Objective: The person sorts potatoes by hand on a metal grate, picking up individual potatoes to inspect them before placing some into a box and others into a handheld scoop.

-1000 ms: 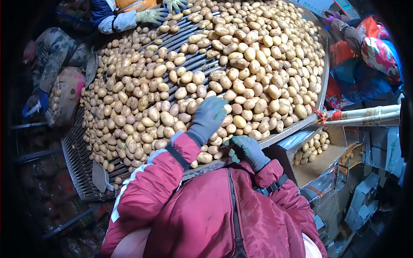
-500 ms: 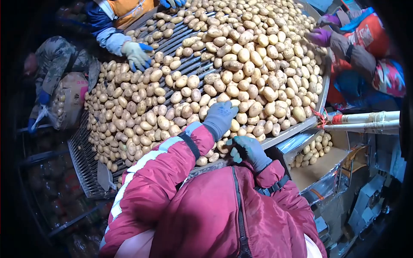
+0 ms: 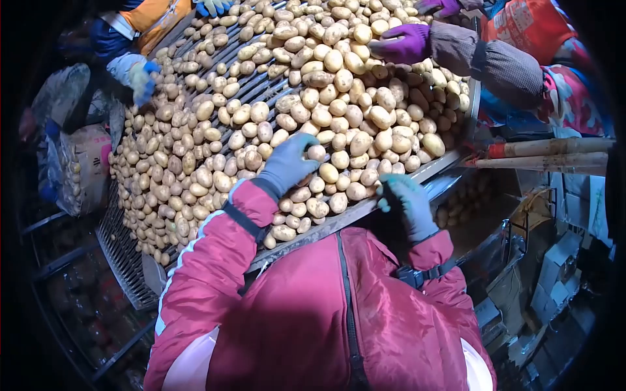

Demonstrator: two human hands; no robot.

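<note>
Where your left hand (image 3: 284,165) reaches into the heap of yellow-brown potatoes (image 3: 380,117), its grey-gloved fingers appear to pinch one small, round, pale potato (image 3: 317,153) between thumb and fingertips; shifting it would call for a steady hold clear of its neighbours. Your right hand (image 3: 411,203), teal-stained, curls over the rim; whether its fingers hold anything, you cannot tell. Beneath both lies the slatted metal desk (image 3: 355,214). Right of your right fingers sits a shadowed box (image 3: 482,241); beyond your left fingers, a co-worker's purple glove (image 3: 409,44) touches the heap.
</note>
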